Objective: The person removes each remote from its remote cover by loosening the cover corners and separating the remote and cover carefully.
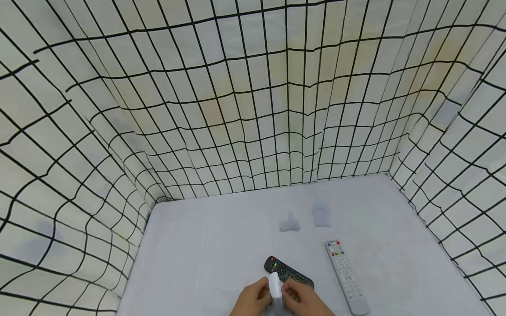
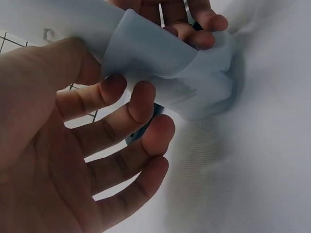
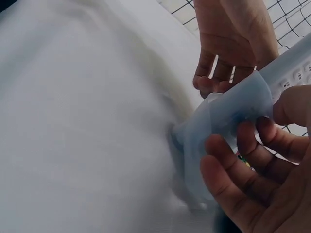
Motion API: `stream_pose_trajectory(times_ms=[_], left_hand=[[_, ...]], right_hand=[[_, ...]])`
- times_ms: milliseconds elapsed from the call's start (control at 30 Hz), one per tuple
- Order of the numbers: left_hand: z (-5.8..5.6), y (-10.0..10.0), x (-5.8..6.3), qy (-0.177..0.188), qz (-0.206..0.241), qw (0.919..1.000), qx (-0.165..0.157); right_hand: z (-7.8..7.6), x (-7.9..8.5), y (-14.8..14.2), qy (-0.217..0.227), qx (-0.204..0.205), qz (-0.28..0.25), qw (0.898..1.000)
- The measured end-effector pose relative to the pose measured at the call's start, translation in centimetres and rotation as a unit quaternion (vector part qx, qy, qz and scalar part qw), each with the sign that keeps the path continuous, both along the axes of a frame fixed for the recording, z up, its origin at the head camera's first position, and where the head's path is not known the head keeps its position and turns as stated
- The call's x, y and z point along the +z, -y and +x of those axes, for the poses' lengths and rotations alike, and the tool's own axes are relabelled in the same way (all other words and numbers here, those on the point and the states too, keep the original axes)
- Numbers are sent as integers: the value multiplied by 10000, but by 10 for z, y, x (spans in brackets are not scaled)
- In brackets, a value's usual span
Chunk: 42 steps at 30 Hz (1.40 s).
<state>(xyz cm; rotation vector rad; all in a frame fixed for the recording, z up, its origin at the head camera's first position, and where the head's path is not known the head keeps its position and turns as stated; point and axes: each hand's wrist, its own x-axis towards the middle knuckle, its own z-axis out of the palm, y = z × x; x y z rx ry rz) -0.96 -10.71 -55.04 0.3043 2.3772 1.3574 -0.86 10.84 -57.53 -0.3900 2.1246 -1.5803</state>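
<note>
My left hand (image 1: 253, 297) and right hand (image 1: 306, 300) meet at the near edge of the head view, either side of a white remote control (image 1: 274, 285) held upright. A pale blue translucent remote cover (image 3: 245, 99) wraps the remote's lower part, its loose end bunched down at the white cloth. In the left wrist view, thumb and index finger pinch the rim of the cover (image 2: 150, 46); the other fingers are spread loosely. On the opposite side, my right thumb and index finger pinch the same rim. The remote's buttons face the right wrist camera.
A black remote (image 1: 290, 272) lies just behind the hands. To the right lies a long white remote (image 1: 348, 278). Farther back are a crumpled translucent piece (image 1: 290, 224) and a flat translucent piece (image 1: 322, 216). White walls with a black grid (image 1: 245, 109) enclose the table.
</note>
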Motion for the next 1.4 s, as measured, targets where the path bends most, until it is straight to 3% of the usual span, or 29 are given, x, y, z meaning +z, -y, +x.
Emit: stream_pose_trajectory(times_ms=[233, 800, 900, 1033, 1233, 1400], left_hand=[[-3, -4, 1, 129, -232, 9996, 27], [-14, -3, -4, 225, -716, 9948, 694], [-16, -2, -12, 398, -982, 9919, 704], [-18, -3, -17, 387, -991, 9925, 609], [-19, -5, -15, 379, -675, 9959, 472], [-18, -6, -15, 456, -791, 9945, 520]], right_hand=[[-4, -2, -4, 219, 64, -112, 9997], [-10, -3, 6, 625, -26, -137, 9979], [-8, -4, 7, 552, -103, -75, 9984], [-7, -5, 8, 486, -322, 68, 9983], [-7, -6, 8, 689, -417, 75, 9967], [-8, -9, 7, 765, -375, 38, 9964]])
